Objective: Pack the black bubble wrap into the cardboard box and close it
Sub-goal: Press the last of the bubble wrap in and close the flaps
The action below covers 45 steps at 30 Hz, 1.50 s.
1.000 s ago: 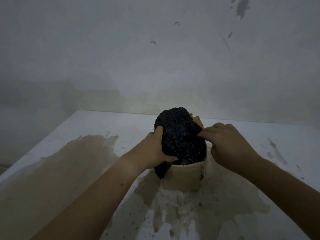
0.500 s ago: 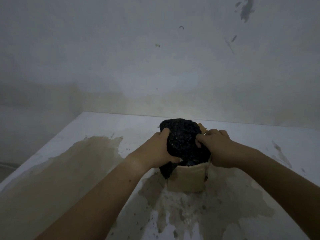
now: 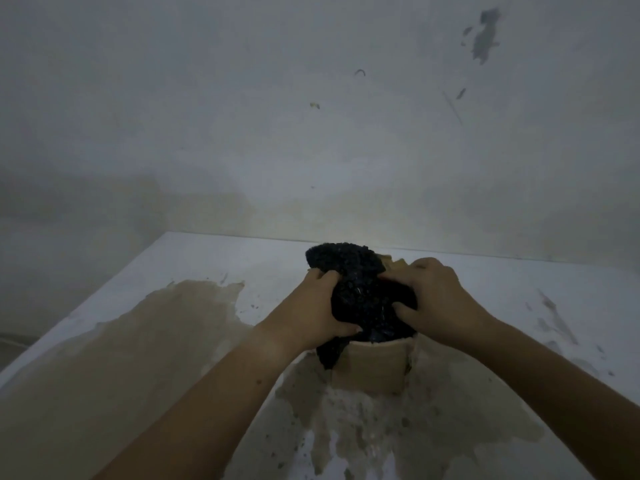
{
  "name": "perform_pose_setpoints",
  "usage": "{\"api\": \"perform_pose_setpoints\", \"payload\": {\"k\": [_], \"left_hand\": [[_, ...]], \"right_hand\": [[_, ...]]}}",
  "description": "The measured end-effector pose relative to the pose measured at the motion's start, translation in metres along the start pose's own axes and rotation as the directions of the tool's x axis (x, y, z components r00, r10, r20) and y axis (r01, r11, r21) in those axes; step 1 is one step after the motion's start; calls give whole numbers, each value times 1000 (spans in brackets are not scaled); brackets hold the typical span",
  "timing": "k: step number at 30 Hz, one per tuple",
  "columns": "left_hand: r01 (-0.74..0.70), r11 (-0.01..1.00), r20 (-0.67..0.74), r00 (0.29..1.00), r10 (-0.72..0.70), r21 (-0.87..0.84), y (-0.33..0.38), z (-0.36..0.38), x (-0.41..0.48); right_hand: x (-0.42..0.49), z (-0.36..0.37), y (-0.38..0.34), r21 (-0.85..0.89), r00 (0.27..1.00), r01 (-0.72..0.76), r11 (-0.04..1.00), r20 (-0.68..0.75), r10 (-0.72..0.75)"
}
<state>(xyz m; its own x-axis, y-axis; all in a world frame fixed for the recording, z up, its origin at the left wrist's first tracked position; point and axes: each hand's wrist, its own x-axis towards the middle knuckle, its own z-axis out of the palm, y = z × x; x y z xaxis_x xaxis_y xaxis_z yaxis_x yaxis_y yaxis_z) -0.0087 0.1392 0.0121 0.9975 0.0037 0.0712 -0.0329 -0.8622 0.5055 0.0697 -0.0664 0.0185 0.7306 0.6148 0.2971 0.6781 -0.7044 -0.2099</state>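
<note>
A crumpled wad of black bubble wrap (image 3: 360, 292) bulges out of the top of a small open cardboard box (image 3: 375, 368) standing on the table. My left hand (image 3: 311, 310) grips the wad from the left and my right hand (image 3: 436, 303) grips it from the right, both pressing on it. A tail of the wrap (image 3: 329, 353) hangs over the box's left front corner. A box flap (image 3: 393, 263) shows behind the wad. The inside of the box is hidden.
The white table (image 3: 207, 265) carries large brown stained patches (image 3: 145, 344) at the left and around the box. A stained wall (image 3: 311, 133) rises right behind the table's far edge. The table's left edge drops off at the left.
Both hands have squeezed the wad lower into the box; its top sits lower and flatter than a second ago. My right hand has shifted from the top onto the wad's right side.
</note>
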Motion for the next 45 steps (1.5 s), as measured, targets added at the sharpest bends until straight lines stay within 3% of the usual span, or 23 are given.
{"api": "perform_pose_setpoints", "payload": {"k": [8,13,16,21,25,27,29,35,39,42,45], "left_hand": [[11,999,-24,1000,-12,-39,-3,2,-1],[18,1000,11,1000,-18,-23,-1,-1,-1],[31,1000,60,998,-31,0,1,-4,2],[60,989,273,957,-95,133,9,-14,12],[170,962,472,844,-254,213,21,-29,29],[235,949,530,788,-313,210,27,-34,34],[239,945,543,775,-324,224,33,-35,37],[143,959,476,844,-248,245,31,-29,23],[41,975,293,950,-105,216,33,-39,5],[55,998,252,966,-59,23,31,-60,-13],[1,997,324,946,-25,74,18,-61,-27]], "right_hand": [[7,1,-16,-153,979,6,988,202,25],[20,4,-15,-250,908,-16,968,402,119],[25,8,-17,-248,883,-20,969,450,133],[9,10,-7,-96,947,-15,995,318,45],[-8,0,8,80,995,-50,996,87,43],[-13,-6,13,-4,1000,-8,1000,-10,8],[-16,-12,11,-128,999,38,991,-1,-39],[-18,-14,-5,-268,970,96,959,243,-29],[-28,-21,-8,-245,959,117,962,280,-45],[-39,-22,-3,-174,977,155,972,172,-125],[-49,-18,0,-75,977,214,974,42,-211]]}}
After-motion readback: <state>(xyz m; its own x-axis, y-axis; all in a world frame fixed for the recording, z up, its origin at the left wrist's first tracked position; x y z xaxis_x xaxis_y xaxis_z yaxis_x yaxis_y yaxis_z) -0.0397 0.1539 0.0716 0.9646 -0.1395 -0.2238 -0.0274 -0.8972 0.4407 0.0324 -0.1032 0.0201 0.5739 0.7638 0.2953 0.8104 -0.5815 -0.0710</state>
